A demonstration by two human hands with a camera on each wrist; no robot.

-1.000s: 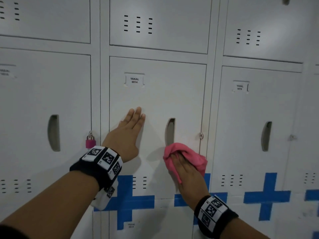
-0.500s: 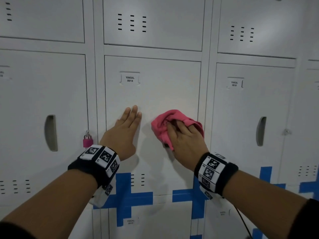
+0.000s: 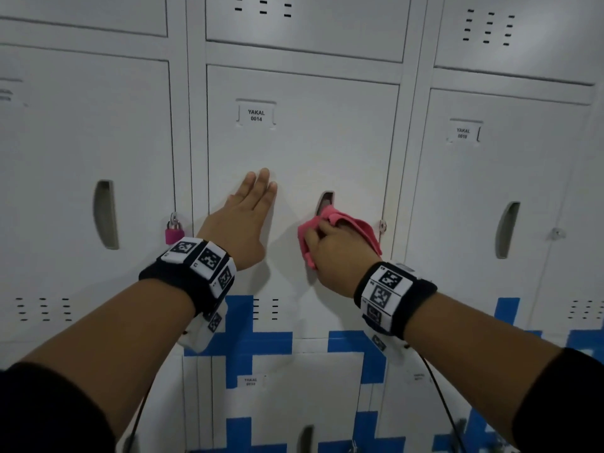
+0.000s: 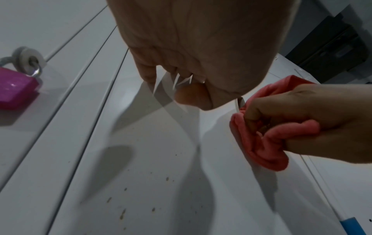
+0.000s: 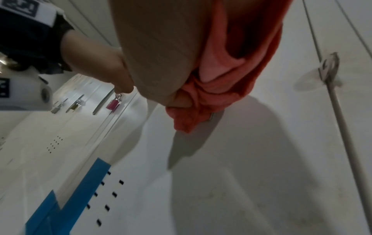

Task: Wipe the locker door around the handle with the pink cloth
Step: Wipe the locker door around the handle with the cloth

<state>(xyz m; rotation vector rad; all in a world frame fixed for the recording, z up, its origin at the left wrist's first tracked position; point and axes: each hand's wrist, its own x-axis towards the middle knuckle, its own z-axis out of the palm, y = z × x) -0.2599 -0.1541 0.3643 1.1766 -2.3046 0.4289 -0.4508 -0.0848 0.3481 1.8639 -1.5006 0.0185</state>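
Observation:
The white locker door labelled YAKAL 0014 fills the middle of the head view. Its recessed handle slot shows only at the top; the pink cloth covers the lower part. My right hand grips the bunched cloth and presses it on the door over the handle; in the right wrist view the cloth hangs from the palm. My left hand lies flat on the door left of the handle, fingers straight and pointing up.
A pink padlock hangs on the hasp of the left neighbour locker, close to my left wrist. An empty hasp sits at the door's right edge. Blue cross markings run below. More lockers stand on both sides.
The right hand with the cloth went from below the handle up and left across it, then down and right, baring the slot's top. The left hand stayed flat on the door.

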